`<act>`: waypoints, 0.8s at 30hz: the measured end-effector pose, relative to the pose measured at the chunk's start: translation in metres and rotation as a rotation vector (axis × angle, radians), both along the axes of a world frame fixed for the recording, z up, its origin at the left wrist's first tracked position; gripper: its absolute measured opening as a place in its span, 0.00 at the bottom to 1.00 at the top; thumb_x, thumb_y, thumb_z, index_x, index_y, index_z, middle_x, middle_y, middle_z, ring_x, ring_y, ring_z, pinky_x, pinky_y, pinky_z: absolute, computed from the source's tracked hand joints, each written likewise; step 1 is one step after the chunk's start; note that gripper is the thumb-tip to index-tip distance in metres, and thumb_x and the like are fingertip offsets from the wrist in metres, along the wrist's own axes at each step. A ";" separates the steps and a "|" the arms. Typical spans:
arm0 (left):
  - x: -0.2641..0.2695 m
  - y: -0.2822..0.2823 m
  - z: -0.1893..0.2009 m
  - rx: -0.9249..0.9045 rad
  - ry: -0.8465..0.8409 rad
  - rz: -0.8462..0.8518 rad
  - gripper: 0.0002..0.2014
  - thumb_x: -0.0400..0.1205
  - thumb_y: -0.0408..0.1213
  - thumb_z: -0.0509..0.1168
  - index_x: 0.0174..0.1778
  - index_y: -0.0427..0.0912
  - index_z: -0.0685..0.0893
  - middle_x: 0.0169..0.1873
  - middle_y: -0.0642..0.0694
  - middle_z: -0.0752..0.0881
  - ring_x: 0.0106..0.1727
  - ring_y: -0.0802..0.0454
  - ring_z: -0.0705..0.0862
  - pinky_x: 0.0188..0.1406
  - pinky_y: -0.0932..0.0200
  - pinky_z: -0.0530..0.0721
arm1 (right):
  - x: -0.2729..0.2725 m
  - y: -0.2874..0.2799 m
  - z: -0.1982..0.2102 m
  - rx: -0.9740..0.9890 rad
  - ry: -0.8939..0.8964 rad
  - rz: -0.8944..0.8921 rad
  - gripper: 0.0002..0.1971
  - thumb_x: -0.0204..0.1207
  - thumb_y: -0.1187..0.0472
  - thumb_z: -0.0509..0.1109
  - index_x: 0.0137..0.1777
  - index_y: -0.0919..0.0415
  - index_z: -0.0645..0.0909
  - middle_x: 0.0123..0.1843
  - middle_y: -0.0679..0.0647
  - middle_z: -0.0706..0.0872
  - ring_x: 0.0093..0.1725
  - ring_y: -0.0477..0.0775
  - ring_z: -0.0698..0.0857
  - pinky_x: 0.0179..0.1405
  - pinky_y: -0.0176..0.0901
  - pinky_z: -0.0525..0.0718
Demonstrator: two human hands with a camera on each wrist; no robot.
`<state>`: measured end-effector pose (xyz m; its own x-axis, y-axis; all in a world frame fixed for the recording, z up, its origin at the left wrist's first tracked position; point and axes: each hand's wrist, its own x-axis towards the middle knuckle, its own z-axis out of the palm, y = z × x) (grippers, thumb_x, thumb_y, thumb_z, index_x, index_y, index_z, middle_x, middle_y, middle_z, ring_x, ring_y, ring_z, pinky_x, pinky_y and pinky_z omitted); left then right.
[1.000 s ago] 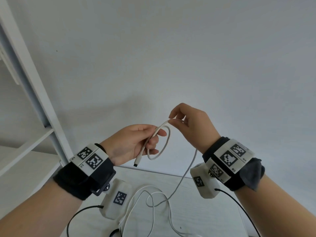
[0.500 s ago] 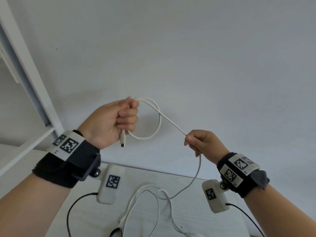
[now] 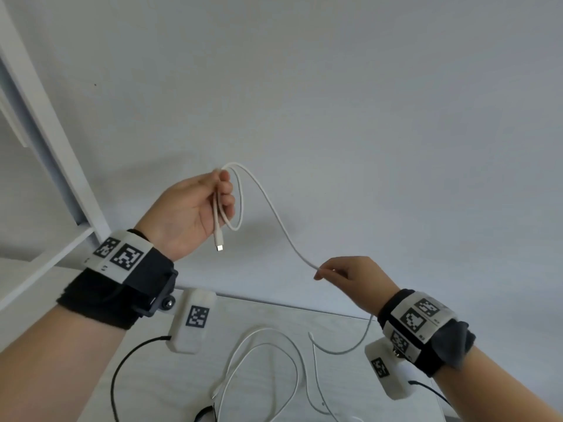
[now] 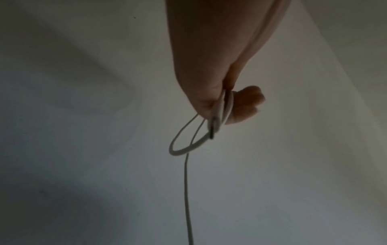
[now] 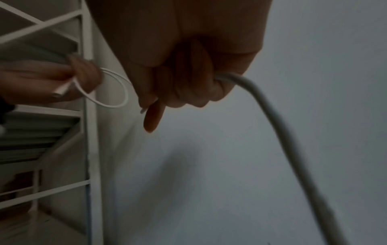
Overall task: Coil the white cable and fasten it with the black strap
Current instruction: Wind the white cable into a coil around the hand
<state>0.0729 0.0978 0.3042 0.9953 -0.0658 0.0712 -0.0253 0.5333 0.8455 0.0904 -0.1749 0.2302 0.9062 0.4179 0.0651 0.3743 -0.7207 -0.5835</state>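
My left hand (image 3: 213, 202) is raised in front of the wall and grips one small loop of the white cable (image 3: 274, 214), with the connector (image 3: 219, 240) hanging below the fingers. The same loop (image 4: 188, 144) shows in the left wrist view under the curled fingers (image 4: 245, 106). From there the cable sweeps down and right to my right hand (image 3: 332, 274), which pinches it lower down. The right wrist view has the cable (image 5: 272, 116) leaving that fist. The rest lies in loose curves on the table (image 3: 274, 357). A black strap end (image 3: 205, 414) peeks at the bottom edge.
A white shelf frame (image 3: 45, 141) stands at the left, close to my left forearm. The white table (image 3: 158, 376) is below both hands, against a plain grey wall (image 3: 335, 86). Black wrist-camera leads (image 3: 122, 370) hang over the table.
My right hand let the first loop pass to the left hand, then slid down and right along the cable. The left hand rose and now turns palm-side toward me, the loop narrower.
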 end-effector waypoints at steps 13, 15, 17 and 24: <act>-0.018 -0.032 -0.014 0.485 0.024 -0.106 0.12 0.87 0.37 0.52 0.44 0.35 0.77 0.50 0.38 0.91 0.51 0.38 0.90 0.55 0.49 0.87 | -0.035 0.049 0.050 -0.284 -0.119 0.376 0.13 0.81 0.52 0.58 0.42 0.52 0.82 0.25 0.46 0.75 0.27 0.41 0.72 0.39 0.46 0.78; -0.022 -0.034 -0.015 0.526 0.043 -0.152 0.11 0.86 0.36 0.52 0.45 0.35 0.77 0.49 0.40 0.92 0.48 0.40 0.90 0.50 0.52 0.88 | -0.034 0.049 0.057 -0.253 -0.162 0.366 0.12 0.80 0.52 0.59 0.40 0.51 0.82 0.28 0.45 0.78 0.28 0.40 0.72 0.40 0.47 0.79; -0.027 -0.036 -0.015 0.549 0.069 -0.176 0.11 0.86 0.36 0.53 0.44 0.35 0.77 0.44 0.43 0.93 0.41 0.45 0.91 0.39 0.59 0.89 | -0.031 0.048 0.064 -0.224 -0.201 0.338 0.12 0.80 0.51 0.59 0.39 0.50 0.81 0.27 0.43 0.77 0.27 0.39 0.72 0.39 0.45 0.78; -0.034 -0.037 -0.012 0.638 0.069 -0.259 0.11 0.86 0.36 0.53 0.44 0.35 0.78 0.37 0.42 0.92 0.36 0.42 0.91 0.36 0.59 0.87 | -0.025 0.049 0.071 -0.126 -0.257 0.286 0.14 0.79 0.48 0.59 0.36 0.50 0.80 0.27 0.44 0.79 0.28 0.43 0.75 0.35 0.45 0.78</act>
<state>0.0388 0.0613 0.2917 0.9426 -0.3102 -0.1235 0.1011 -0.0873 0.9910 0.0657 -0.1256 0.3015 0.7131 0.6700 0.2065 0.6923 -0.6264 -0.3583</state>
